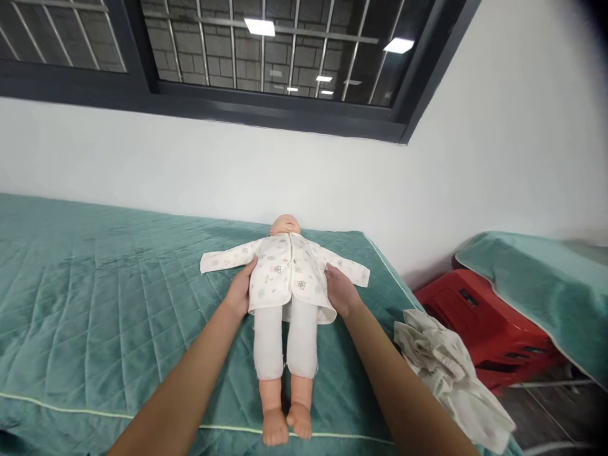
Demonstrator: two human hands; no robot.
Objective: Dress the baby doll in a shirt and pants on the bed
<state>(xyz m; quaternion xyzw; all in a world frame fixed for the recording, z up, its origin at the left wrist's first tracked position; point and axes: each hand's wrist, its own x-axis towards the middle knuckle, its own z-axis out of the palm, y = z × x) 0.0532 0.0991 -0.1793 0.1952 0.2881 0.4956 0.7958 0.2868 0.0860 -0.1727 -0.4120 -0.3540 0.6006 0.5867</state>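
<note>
With the left hand (239,290) and right hand (340,291), fingers open, flat against the pale baby doll's (285,297) white printed cotton jacket (285,269), a sideways tug could bunch the loose fabric on the teal quilted bed (95,285).

A plain training or care-practice room: a bed (95,297) with a quilted teal cover stands against a white wall, below a dark-framed barred window (247,57); right of the bed, a red plastic stool (475,316)

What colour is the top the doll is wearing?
The top is white with small pastel prints, seen in the head view.
</note>
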